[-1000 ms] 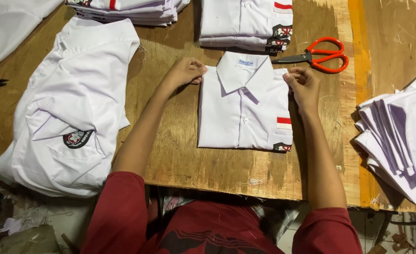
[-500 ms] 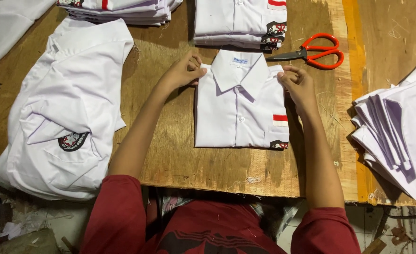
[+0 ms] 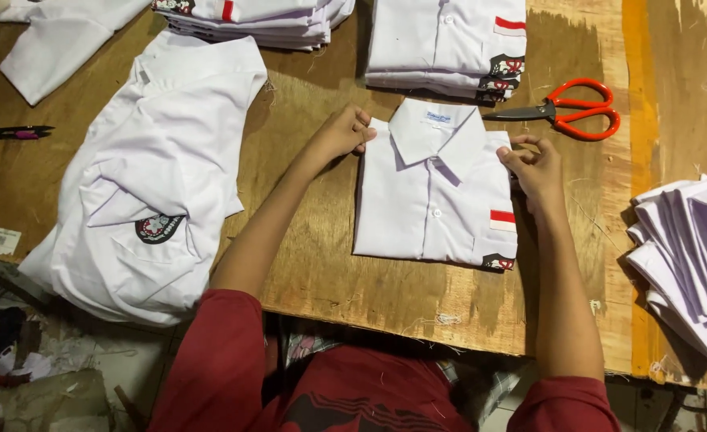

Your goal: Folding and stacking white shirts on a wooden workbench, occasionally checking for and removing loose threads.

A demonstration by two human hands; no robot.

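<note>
Now both hands are gripping the folded white shirt (image 3: 436, 192) lying on the table (image 3: 321, 264): left hand (image 3: 342, 134) curling fingers at its left shoulder, right hand (image 3: 534, 166) pinching its right shoulder, just below the orange scissors (image 3: 561, 112).

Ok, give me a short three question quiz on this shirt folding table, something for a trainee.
1. True or false: both hands touch the folded white shirt at its shoulders.
2. Which tool lies just beyond the right hand? A) red-handled scissors B) a steam iron C) a tape measure
3. Fill in: the unfolded pile of white shirts lies on the person's ____ side.

Key:
1. True. The left hand is at one shoulder edge and the right hand at the other.
2. A, the red-handled scissors on the wooden table.
3. Left.
</note>
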